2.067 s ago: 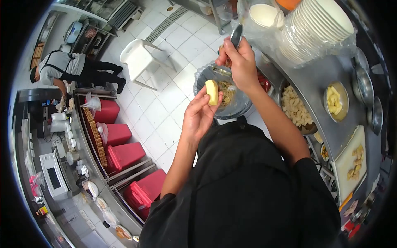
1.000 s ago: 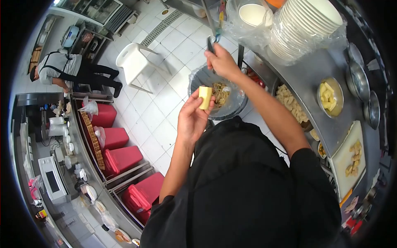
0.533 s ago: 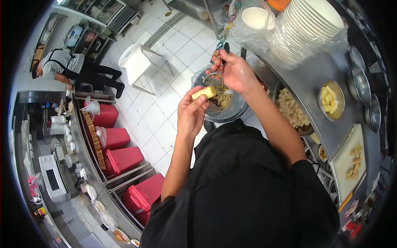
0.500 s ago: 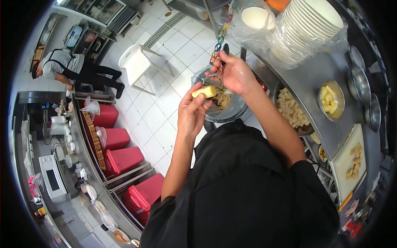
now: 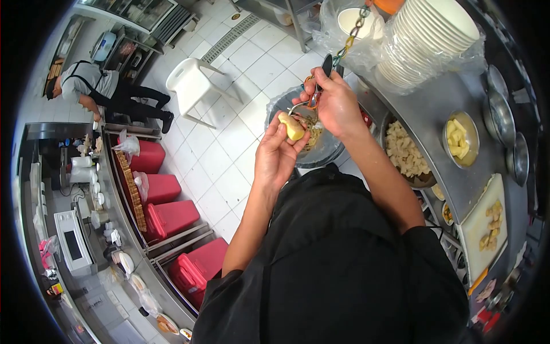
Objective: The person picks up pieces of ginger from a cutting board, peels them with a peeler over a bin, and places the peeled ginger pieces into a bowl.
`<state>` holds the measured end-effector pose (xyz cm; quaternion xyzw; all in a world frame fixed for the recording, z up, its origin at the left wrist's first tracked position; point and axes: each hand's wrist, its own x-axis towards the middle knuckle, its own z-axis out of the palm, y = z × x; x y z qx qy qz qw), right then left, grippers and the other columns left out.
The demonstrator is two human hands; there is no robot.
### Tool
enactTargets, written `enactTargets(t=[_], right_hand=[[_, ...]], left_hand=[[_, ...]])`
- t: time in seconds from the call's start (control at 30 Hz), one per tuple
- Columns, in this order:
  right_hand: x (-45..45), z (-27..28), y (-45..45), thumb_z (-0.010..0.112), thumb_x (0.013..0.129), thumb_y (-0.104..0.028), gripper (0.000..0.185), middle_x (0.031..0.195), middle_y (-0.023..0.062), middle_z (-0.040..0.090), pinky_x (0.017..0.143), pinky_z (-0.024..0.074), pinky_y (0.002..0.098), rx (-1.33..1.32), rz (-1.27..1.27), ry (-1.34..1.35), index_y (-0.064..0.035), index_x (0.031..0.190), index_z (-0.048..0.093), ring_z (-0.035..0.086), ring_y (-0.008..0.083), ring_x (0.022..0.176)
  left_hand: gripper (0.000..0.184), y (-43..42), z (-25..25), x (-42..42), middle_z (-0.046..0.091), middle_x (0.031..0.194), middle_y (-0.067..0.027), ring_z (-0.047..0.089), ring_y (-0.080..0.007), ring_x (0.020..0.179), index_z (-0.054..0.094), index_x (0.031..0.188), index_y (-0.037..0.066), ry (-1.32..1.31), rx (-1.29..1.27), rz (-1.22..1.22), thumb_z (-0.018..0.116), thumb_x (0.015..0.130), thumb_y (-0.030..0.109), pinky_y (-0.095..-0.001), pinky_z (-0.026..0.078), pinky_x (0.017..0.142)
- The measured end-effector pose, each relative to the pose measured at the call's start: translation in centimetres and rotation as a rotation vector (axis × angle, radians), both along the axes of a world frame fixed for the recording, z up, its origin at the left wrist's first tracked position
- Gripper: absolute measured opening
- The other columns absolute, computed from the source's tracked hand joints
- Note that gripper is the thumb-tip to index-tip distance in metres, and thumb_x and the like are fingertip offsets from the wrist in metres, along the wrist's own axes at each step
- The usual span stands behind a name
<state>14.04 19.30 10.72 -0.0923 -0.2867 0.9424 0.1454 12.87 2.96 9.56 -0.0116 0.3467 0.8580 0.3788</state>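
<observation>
My left hand point(image 5: 275, 156) holds a partly peeled potato point(image 5: 295, 132) in its fingertips; the lower side is smooth and yellow, and brownish skin shows on the upper side. My right hand point(image 5: 339, 110) is closed around a peeler point(image 5: 327, 65) with a dark handle, and its curved metal end lies close against the potato. A multicoloured chain point(image 5: 350, 40) runs from the peeler up towards the counter. Directly below both hands stands a bin point(image 5: 321, 157) lined with clear plastic, with peelings point(image 5: 312, 140) inside. Whether the blade touches the potato I cannot tell.
On the right-hand counter are stacked white bowls point(image 5: 427, 49), a metal bowl of yellow pieces point(image 5: 459, 140) and a cutting board point(image 5: 475, 243). A pot of pale chunks point(image 5: 405, 150) sits beside the bin. A white chair point(image 5: 192, 86) and another person point(image 5: 106, 89) are farther off.
My left hand has turned the potato, so its unpeeled skin now shows. My right hand and the peeler have shifted slightly right and down, and the chain has swung right.
</observation>
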Motion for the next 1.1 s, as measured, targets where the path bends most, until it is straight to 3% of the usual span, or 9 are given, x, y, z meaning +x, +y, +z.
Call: enactTargets(t=[0.3, 0.37, 0.53, 0.7, 1.1], right_hand=[[0.7, 0.9, -0.9, 0.045, 0.098, -0.023, 0.019, 0.077, 0.0048, 0.051, 0.075, 0.0506, 0.0394, 0.027, 0.047, 0.020, -0.0046, 0.098, 0.049, 0.051, 0.0163, 0.070], [0.7, 1.0, -1.0, 0.047, 0.097, -0.019, 0.016, 0.076, 0.0073, 0.053, 0.067, 0.0515, 0.0354, -0.024, 0.024, 0.051, -0.0036, 0.094, 0.049, 0.055, 0.0179, 0.066], [0.8, 1.1, -0.9, 0.047, 0.097, -0.019, 0.017, 0.074, 0.0065, 0.052, 0.066, 0.0505, 0.0339, -0.038, 0.005, 0.003, -0.0033, 0.092, 0.049, 0.053, 0.0170, 0.065], [0.9, 0.7, -0.5, 0.047, 0.097, -0.022, 0.018, 0.071, 0.0029, 0.045, 0.070, 0.0491, 0.0351, -0.004, 0.037, 0.034, -0.0038, 0.098, 0.048, 0.047, 0.0154, 0.066], [0.3, -0.4, -1.6, 0.047, 0.097, -0.018, 0.020, 0.067, 0.0009, 0.042, 0.061, 0.0458, 0.0316, 0.081, -0.056, -0.037, -0.0071, 0.080, 0.046, 0.042, 0.0127, 0.057]], left_hand=[[0.040, 0.5, 0.8, 0.3, 0.055, 0.120, -0.0084, 0.056, -0.0173, 0.107, 0.040, 0.133, 0.003, 0.058, -0.073, 0.056, 0.048, 0.096, 0.018, -0.0329, 0.049, 0.091], [0.040, 0.6, 0.9, 0.4, 0.055, 0.121, -0.0076, 0.056, -0.0170, 0.108, 0.040, 0.133, 0.003, 0.063, -0.108, 0.093, 0.048, 0.097, 0.018, -0.0323, 0.049, 0.090], [0.046, 0.6, 0.8, 0.3, 0.050, 0.130, -0.0081, 0.053, -0.0178, 0.113, 0.032, 0.140, 0.003, 0.097, -0.059, 0.018, 0.045, 0.097, 0.012, -0.0331, 0.047, 0.093], [0.045, 0.4, 0.7, 0.3, 0.050, 0.130, -0.0088, 0.051, -0.0183, 0.115, 0.034, 0.139, 0.002, 0.113, -0.027, -0.057, 0.044, 0.095, 0.007, -0.0345, 0.045, 0.095], [0.044, 0.5, 0.3, 0.4, 0.050, 0.129, -0.0124, 0.051, -0.0207, 0.115, 0.039, 0.136, -0.001, 0.110, -0.017, -0.046, 0.040, 0.092, 0.000, -0.0357, 0.044, 0.096]])
